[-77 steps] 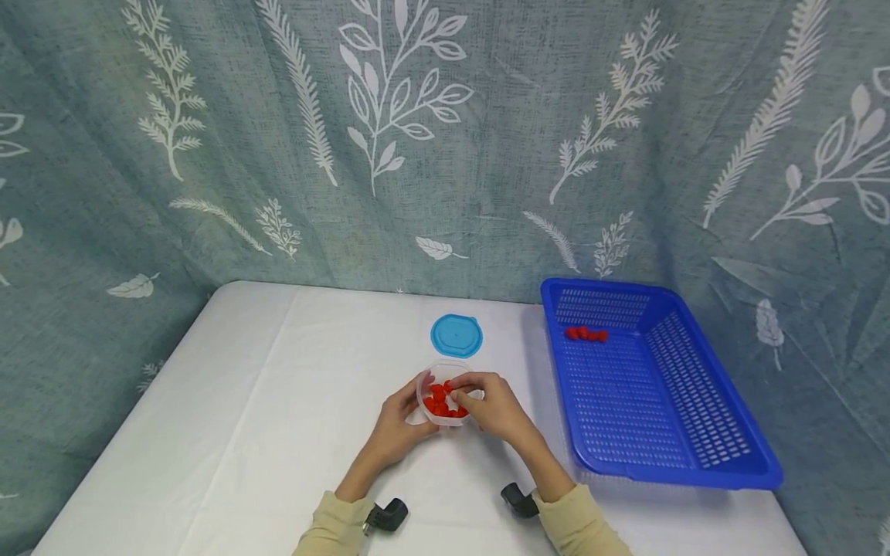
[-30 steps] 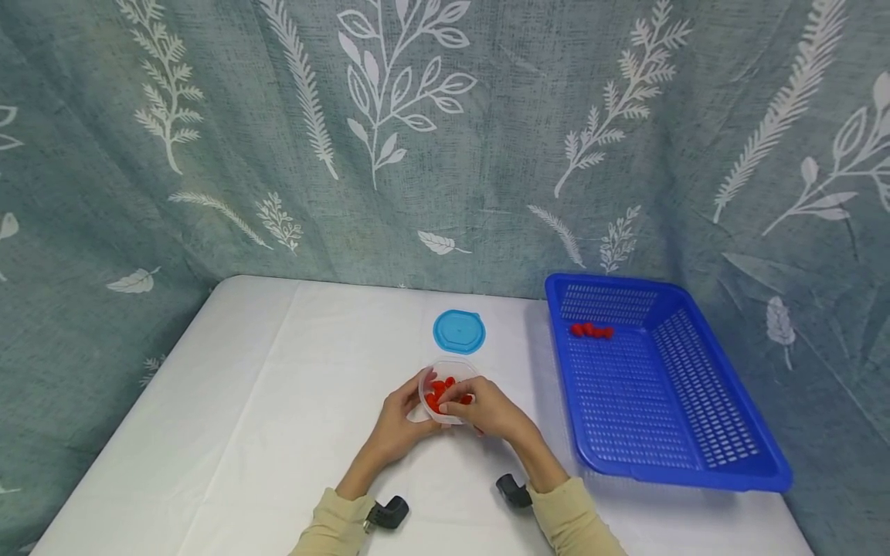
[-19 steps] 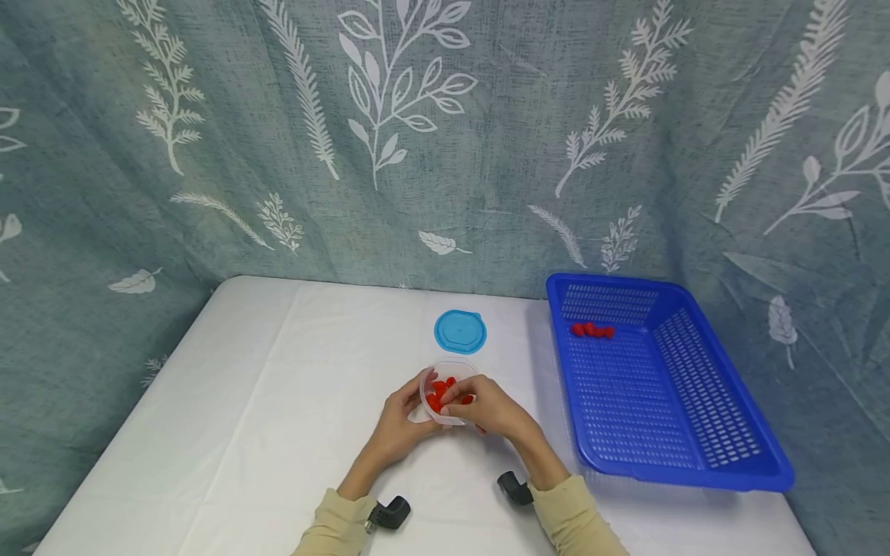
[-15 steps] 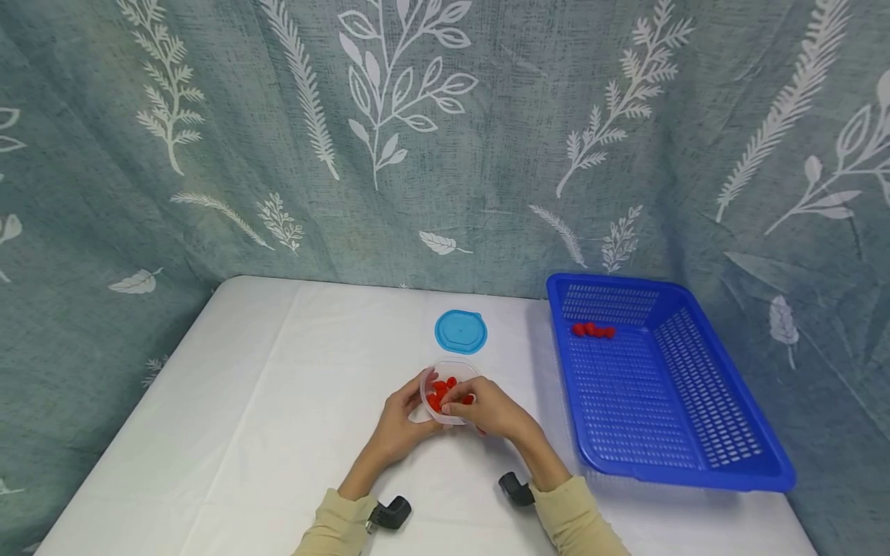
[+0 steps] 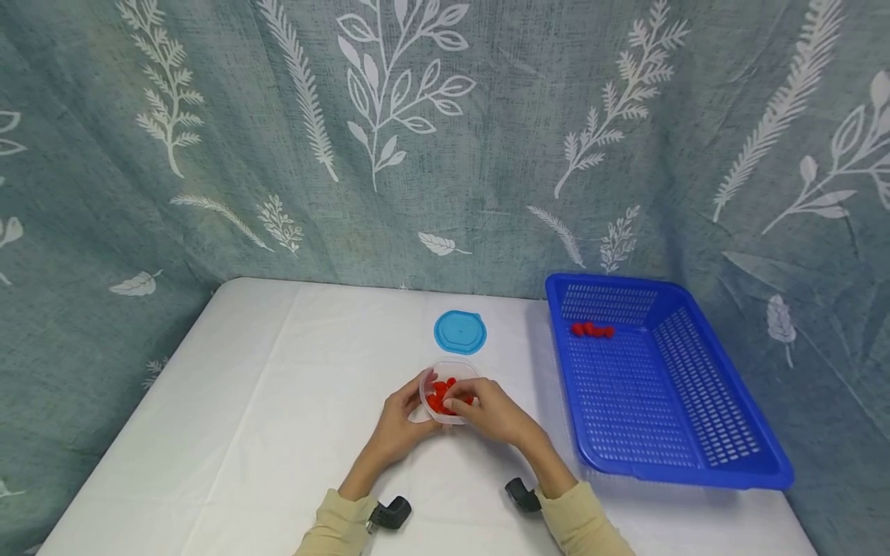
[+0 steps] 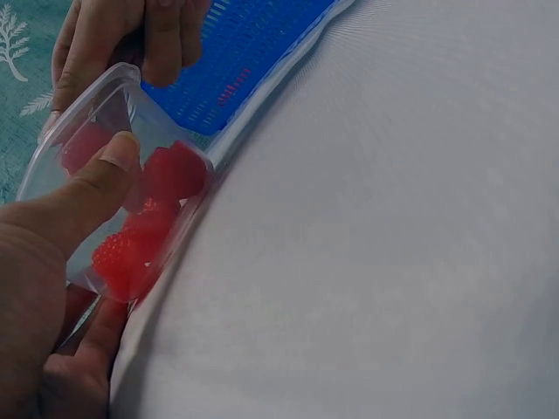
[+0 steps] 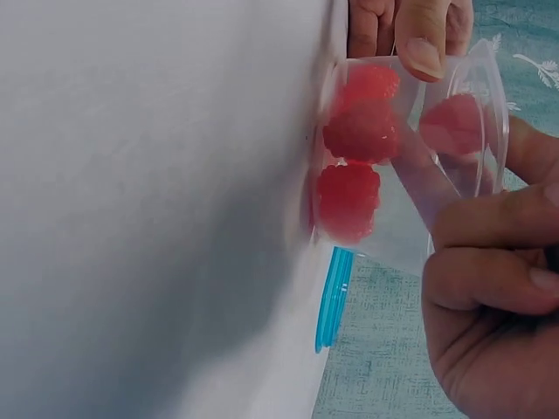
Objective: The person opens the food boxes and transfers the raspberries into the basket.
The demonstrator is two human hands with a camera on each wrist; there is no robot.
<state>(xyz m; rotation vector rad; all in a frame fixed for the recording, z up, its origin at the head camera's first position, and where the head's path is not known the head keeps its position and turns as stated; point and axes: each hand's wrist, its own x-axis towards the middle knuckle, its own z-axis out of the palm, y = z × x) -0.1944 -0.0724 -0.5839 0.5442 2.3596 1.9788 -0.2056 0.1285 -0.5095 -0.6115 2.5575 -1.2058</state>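
Observation:
My left hand (image 5: 399,425) grips a small clear plastic container (image 5: 459,371) from its left side, thumb on the near wall and fingers round the far side. Several red raspberries (image 6: 127,262) lie in the bottom of the container. The right hand (image 5: 490,409) reaches over the rim, thumb and fingertips inside. Between those fingertips a single raspberry (image 7: 452,124) is pinched, higher than the others and close under the rim. Part of the right fingers is blurred by the clear wall in the wrist views.
A blue lid (image 5: 460,332) lies flat on the white table (image 5: 313,371) just beyond the container. On the right stands a large blue plastic basket (image 5: 626,409), with several red raspberries (image 5: 591,330) in a row at its far left corner. A patterned curtain (image 5: 487,154) hangs behind.
My right hand dipped deeper into the container, and has now drawn back slightly up and to the right. The left hand keeps its grip, and the container stays in place.

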